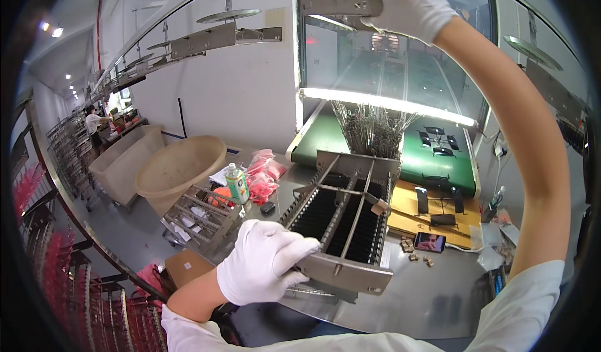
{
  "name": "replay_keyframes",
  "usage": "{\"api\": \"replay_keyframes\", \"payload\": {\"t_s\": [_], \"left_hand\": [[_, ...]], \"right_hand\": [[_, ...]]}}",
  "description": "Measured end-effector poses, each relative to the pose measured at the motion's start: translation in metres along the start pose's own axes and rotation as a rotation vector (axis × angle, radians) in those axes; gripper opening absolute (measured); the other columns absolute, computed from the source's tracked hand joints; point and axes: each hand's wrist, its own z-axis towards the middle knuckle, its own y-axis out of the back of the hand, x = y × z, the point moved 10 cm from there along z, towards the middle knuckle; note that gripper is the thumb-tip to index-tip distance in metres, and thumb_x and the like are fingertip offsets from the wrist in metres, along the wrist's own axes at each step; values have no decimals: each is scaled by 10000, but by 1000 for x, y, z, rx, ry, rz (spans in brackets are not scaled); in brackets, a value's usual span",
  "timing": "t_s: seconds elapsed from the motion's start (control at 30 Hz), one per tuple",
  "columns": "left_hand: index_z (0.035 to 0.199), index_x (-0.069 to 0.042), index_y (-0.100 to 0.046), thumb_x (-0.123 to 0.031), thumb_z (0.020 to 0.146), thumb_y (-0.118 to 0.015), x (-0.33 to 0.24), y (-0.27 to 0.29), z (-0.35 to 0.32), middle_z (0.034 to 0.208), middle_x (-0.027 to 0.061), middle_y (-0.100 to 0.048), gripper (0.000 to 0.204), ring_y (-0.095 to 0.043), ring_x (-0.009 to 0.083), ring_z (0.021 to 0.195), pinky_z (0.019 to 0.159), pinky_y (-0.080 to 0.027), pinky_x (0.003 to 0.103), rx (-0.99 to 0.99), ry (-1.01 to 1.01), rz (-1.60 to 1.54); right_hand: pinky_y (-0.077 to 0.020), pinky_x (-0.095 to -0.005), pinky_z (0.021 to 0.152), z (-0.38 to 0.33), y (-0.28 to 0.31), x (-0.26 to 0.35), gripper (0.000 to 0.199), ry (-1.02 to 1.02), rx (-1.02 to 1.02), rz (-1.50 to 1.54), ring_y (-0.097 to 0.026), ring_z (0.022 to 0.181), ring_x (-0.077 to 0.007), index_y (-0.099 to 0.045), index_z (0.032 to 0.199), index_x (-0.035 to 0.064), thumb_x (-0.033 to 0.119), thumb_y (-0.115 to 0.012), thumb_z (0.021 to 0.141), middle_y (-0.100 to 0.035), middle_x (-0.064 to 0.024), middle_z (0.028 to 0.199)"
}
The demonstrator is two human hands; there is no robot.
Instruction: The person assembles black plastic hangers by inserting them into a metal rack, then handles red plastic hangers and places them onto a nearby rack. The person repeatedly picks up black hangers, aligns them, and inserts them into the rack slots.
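My left hand [266, 261], in a white glove, is closed on the near left corner of a metal rack [347, 274]. Rows of black parts [352, 211] fill this rack, between toothed bars and a steel plate at each end. Overhead, my gloved right hand [410, 7] grips the right end of a flat steel hanger [338, 0]. The far fingers of that hand are partly hidden behind the hanger. A bundle of thin metal wire hooks [369, 126] rises just beyond the rack.
A green conveyor belt [316, 136] carries black parts beneath a lit tube [388, 98]. To the right are cardboard [407, 211] and a phone [430, 242]. A bottle [237, 184], pink bags [266, 170], another rack [203, 217] and a round tub [181, 164] lie left. Someone [94, 126] stands far off.
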Motion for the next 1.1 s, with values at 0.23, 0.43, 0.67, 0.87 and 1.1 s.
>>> {"api": "replay_keyframes", "payload": {"t_s": [0.23,0.43,0.67,0.87,1.1], "left_hand": [[1218,-115,-621,-158,541,-887,19,5,40,971,22,-689,728,-626,278,853,747,-437,442,-178,-138,29],[1200,-102,-606,-80,527,-873,30,30,105,1001,72,-656,724,-617,317,886,792,-452,460,-283,-323,187],[1215,-51,-624,-80,535,-877,36,51,219,1025,140,-645,726,-575,388,1004,931,-455,483,-510,-426,220],[1252,-77,-618,-166,635,-887,68,40,298,1032,123,-668,679,-587,388,1049,925,-471,476,-546,-346,405],[1212,-117,-630,-205,686,-880,113,-20,361,977,95,-684,589,-630,373,1016,818,-497,478,-502,-260,553]], "right_hand": [[-579,-380,667,-123,62,-13,519,48,-192,34,-695,759,-279,-674,1040,84,401,-893,692,-647,-95,885],[-520,-365,829,-276,137,-59,600,-357,-150,82,-629,892,-306,-633,1163,24,39,-849,603,-623,-132,991],[-481,-389,930,-408,231,-115,655,-724,50,-336,-600,991,-350,-581,1211,7,29,-808,597,-592,-145,1060],[-436,-408,1039,-486,247,-121,719,-876,113,-339,-577,1113,-359,-561,1226,-23,55,-797,551,-589,-190,1165],[-416,-403,1040,-559,201,-119,705,-1306,459,7,-569,1126,-360,-552,1272,-71,211,-785,669,-601,-209,1185]]}}
